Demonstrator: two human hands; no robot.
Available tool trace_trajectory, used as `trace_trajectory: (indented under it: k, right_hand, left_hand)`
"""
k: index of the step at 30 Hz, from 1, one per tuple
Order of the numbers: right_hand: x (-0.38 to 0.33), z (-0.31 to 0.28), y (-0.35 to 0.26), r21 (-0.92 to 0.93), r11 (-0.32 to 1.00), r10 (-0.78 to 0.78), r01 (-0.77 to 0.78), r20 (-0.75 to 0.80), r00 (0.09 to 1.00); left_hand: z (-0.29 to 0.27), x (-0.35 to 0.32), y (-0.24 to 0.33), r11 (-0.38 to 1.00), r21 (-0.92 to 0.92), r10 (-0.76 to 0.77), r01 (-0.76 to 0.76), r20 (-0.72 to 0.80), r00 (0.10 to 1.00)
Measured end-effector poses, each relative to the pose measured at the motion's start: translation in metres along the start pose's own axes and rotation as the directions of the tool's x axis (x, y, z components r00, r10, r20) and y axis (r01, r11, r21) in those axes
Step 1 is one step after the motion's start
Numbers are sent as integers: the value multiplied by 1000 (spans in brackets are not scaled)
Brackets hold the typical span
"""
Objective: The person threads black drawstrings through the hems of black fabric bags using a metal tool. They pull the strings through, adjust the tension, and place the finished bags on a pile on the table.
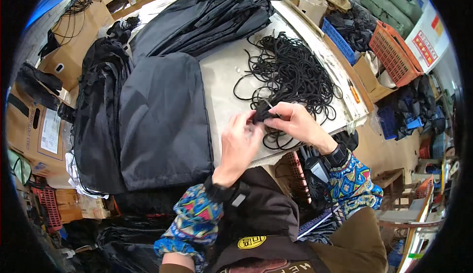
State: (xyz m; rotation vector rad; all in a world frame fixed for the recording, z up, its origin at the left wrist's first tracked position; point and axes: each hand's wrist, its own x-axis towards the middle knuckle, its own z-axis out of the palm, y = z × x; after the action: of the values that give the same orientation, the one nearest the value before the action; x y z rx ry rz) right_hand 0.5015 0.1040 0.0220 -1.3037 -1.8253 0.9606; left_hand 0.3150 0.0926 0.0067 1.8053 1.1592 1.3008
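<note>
Over the front edge of the table, both my hands meet at a small black bunch (pixel 264 113), of cord or gathered fabric. My right hand (pixel 298 124) pinches it between thumb and fingers. My left hand (pixel 239 142), partly blurred, has its fingertips closed on the bunch's left side. A thin pale metal-looking piece (pixel 268 104) sticks up from the bunch; its kind is unclear. Just beyond lies a loose tangled heap of black cords (pixel 295 71). Left of my left hand, a flat black fabric bag (pixel 165 125) with a rounded far end rests on the table.
More black fabric pieces (pixel 212 22) are piled at the back, others (pixel 98 110) at the left. An orange-handled tool (pixel 354 94) lies on the table's right ledge. An orange basket (pixel 395 54), a blue crate (pixel 339 40) and cardboard boxes (pixel 32 135) surround the table.
</note>
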Motion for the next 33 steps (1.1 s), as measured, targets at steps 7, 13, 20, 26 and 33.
trace_trajectory:
  k: [7,13,20,26,33]
  right_hand:
    - [-8,-36,-22,198,952,215,-235,114,970]
    - [8,-72,39,-156,977,11,-149,-654,756]
    - [-9,-81,40,-225,942,115,-249,-479,870]
    - [-10,-117,40,-346,895,-45,-281,-697,716]
    - [-18,-45,10,-482,875,-101,-39,-261,960]
  left_hand:
    - [-10,22,-13,159,-903,-567,400,248,785]
    - [-73,21,-32,-142,-856,-212,496,516,830]
    - [-92,-15,-52,549,794,-426,261,-3,905]
    - [-92,24,-82,636,736,-210,-232,454,866]
    - [-158,90,-118,762,590,-157,-266,567,809]
